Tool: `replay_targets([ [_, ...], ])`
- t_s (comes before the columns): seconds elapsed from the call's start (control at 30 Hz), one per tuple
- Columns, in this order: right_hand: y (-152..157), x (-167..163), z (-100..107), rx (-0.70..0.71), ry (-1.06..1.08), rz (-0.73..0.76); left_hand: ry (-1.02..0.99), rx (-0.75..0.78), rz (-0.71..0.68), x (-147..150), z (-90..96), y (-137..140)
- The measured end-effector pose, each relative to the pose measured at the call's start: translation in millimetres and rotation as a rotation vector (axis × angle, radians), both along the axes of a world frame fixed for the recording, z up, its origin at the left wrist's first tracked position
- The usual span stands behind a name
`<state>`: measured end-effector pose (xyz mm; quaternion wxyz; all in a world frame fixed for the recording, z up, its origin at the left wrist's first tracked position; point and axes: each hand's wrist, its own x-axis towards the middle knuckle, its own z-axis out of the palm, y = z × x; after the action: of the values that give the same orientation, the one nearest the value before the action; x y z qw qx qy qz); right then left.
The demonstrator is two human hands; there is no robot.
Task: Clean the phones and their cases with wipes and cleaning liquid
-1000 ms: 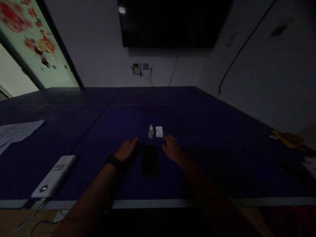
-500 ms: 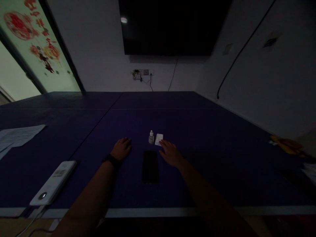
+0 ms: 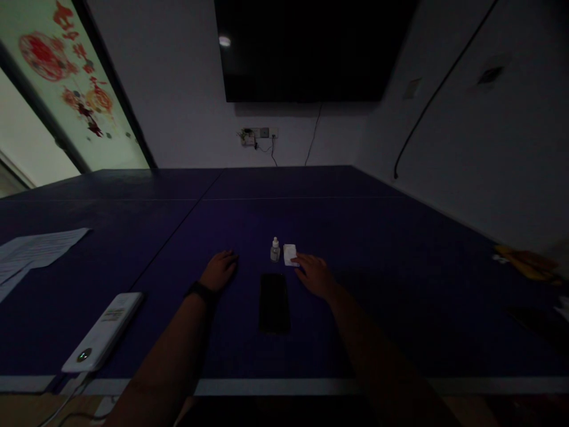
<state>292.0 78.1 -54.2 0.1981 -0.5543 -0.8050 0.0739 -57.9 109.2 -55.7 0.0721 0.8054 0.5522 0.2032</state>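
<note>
My left hand (image 3: 219, 270), with a dark band on its wrist, rests on the purple tabletop, palm down. Its fingers are loosely stretched and hold nothing. On the other side, my right hand (image 3: 315, 276) lies palm down with its fingers extended. Its fingertips touch the right edge of a small flat white packet (image 3: 290, 253), with the thumb apart below. Just left of the packet stands a small clear dropper bottle (image 3: 275, 251) with a white cap. Between my forearms lies a dark phone (image 3: 274, 303), screen up.
A white power bank (image 3: 103, 332) with a cable plugged in lies near the front left edge. Printed papers (image 3: 42, 252) are at the far left. At the right sits a yellow item (image 3: 527, 261). A television (image 3: 306, 53) hangs on the wall behind the table.
The white packet has turned slightly under my right fingertips, which have shifted a little right along its edge. My left hand stays in place. The whole view has shifted slightly.
</note>
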Motion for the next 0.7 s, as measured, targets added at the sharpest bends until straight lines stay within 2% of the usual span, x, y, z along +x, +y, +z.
replay_targets([
  [0.1,3.5,2.4,-1.7,0.022,0.032,-0.017,-0.007,0.028,-0.002,0.9,1.1,0.6],
  [0.33,20.0,13.5,-1.2,0.077,0.11,-0.172,-0.034,0.083,-0.002,3.3,4.4,2.6],
  [0.7,31.8,18.8,0.2,0.039,0.212,-0.259,-0.048,0.059,0.007,4.6,9.3,3.9],
])
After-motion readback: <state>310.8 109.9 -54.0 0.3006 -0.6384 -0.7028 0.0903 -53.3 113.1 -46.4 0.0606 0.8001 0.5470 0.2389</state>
